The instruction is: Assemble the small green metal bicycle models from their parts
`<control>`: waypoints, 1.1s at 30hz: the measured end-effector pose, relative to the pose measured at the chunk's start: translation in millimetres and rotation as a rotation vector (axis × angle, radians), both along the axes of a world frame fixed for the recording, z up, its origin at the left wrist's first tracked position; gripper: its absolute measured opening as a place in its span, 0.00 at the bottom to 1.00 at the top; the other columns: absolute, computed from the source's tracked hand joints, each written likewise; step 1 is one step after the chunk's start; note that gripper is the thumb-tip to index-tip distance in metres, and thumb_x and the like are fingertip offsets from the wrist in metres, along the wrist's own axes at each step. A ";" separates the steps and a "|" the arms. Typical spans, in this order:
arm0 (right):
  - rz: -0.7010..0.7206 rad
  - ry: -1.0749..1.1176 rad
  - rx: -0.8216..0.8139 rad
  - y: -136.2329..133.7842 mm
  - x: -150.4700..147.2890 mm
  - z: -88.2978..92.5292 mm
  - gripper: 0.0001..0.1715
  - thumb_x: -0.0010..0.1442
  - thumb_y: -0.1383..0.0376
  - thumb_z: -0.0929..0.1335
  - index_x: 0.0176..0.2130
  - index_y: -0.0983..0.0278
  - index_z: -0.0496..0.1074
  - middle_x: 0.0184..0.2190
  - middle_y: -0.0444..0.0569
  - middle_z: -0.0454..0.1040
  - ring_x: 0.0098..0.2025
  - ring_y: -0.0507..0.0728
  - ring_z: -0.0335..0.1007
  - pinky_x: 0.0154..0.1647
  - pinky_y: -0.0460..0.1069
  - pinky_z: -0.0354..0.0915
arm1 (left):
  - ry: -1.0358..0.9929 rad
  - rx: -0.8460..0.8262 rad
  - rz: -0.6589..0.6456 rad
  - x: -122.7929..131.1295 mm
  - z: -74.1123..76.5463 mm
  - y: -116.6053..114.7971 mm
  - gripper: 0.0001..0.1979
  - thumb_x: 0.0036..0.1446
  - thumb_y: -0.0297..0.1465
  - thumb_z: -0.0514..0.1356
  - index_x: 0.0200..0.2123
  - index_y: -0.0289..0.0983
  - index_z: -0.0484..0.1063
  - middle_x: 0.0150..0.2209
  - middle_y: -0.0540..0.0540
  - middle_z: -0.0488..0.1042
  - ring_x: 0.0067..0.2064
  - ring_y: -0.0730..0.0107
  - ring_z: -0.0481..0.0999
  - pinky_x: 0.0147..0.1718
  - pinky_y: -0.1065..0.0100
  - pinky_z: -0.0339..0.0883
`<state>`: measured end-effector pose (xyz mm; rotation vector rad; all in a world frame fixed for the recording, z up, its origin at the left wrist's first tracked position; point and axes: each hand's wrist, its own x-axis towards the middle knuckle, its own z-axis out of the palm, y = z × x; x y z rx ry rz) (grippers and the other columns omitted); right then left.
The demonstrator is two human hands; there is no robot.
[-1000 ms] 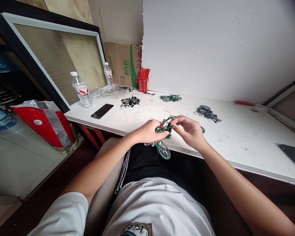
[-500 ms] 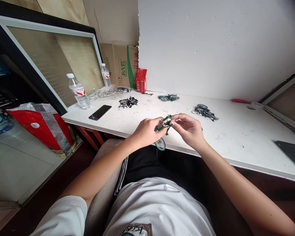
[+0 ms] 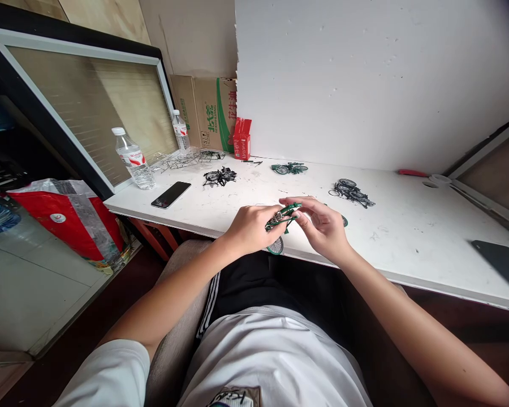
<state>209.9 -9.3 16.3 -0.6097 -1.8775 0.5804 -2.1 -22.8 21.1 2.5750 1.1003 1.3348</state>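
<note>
Little green bike (image 3: 282, 217) held just above the worktop (image 3: 407, 243) edge, my left hand (image 3: 249, 229) clamped round its frame, right hand (image 3: 322, 227) pinching the front end. Fiddly fitting, I reckon; calls for a steady, fine grip.

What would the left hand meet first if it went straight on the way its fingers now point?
Probably the right hand, whose fingertips hold the same small green model bicycle that the left hand grips; depth is hard to judge.
</note>
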 end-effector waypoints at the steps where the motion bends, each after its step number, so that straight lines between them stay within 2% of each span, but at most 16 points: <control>1: -0.001 0.000 -0.005 -0.3 -0.1 -0.1 0.14 0.74 0.56 0.70 0.57 0.51 0.80 0.57 0.51 0.82 0.61 0.65 0.77 0.64 0.64 0.73 | -0.006 -0.008 -0.005 0.0 0.0 0.1 0.06 0.68 0.32 0.61 0.41 0.38 0.78 0.33 0.46 0.82 0.32 0.67 0.78 0.34 0.68 0.66; 4: -0.011 -0.004 -0.036 -0.6 -0.1 -1.4 0.16 0.73 0.54 0.70 0.57 0.51 0.80 0.57 0.52 0.82 0.62 0.65 0.77 0.64 0.64 0.73 | -0.018 -0.054 -0.016 0.0 0.3 0.4 0.07 0.68 0.33 0.61 0.42 0.38 0.79 0.34 0.45 0.82 0.33 0.66 0.79 0.36 0.68 0.67; 8: -0.015 0.031 -0.108 2.2 -0.1 -6.6 0.19 0.72 0.51 0.72 0.58 0.53 0.78 0.57 0.53 0.82 0.60 0.65 0.79 0.60 0.63 0.76 | -0.019 -0.118 -0.009 0.2 -0.9 2.1 0.06 0.67 0.33 0.62 0.39 0.38 0.79 0.33 0.45 0.82 0.32 0.66 0.78 0.37 0.68 0.68; 15: -0.008 0.108 -0.148 9.5 -0.9 -15.2 0.20 0.68 0.50 0.75 0.56 0.53 0.77 0.56 0.53 0.82 0.60 0.65 0.80 0.58 0.62 0.77 | -0.075 -0.145 -0.046 -0.2 -5.3 5.6 0.07 0.67 0.33 0.62 0.37 0.38 0.77 0.33 0.46 0.81 0.31 0.68 0.76 0.36 0.69 0.66; 19: -0.027 0.119 -0.097 7.4 -3.7 -17.9 0.16 0.70 0.52 0.74 0.54 0.53 0.79 0.54 0.52 0.83 0.58 0.65 0.81 0.56 0.62 0.77 | -0.074 -0.132 -0.043 -0.5 -5.7 6.1 0.08 0.68 0.34 0.61 0.36 0.38 0.77 0.31 0.46 0.80 0.30 0.68 0.75 0.35 0.69 0.65; 23: -0.065 0.077 -0.008 3.3 -4.1 -17.6 0.12 0.72 0.55 0.71 0.53 0.52 0.79 0.57 0.52 0.83 0.60 0.66 0.79 0.56 0.64 0.76 | -0.069 -0.123 -0.022 -0.3 -6.0 6.8 0.08 0.68 0.34 0.61 0.36 0.38 0.77 0.31 0.47 0.80 0.30 0.69 0.74 0.34 0.68 0.63; 28: -0.087 -0.041 0.089 2.8 0.9 -11.2 0.14 0.71 0.56 0.72 0.55 0.50 0.80 0.57 0.52 0.82 0.57 0.67 0.79 0.55 0.66 0.77 | -0.096 -0.133 -0.020 0.0 -6.4 7.3 0.10 0.68 0.34 0.61 0.32 0.38 0.74 0.29 0.48 0.78 0.29 0.70 0.73 0.33 0.68 0.62; 33: -0.108 -0.071 0.118 5.6 3.7 -10.0 0.14 0.70 0.58 0.72 0.55 0.50 0.80 0.55 0.51 0.83 0.54 0.67 0.79 0.52 0.66 0.78 | -0.085 -0.161 -0.024 0.1 -7.1 8.0 0.09 0.67 0.33 0.61 0.34 0.38 0.76 0.30 0.47 0.79 0.30 0.69 0.74 0.33 0.69 0.62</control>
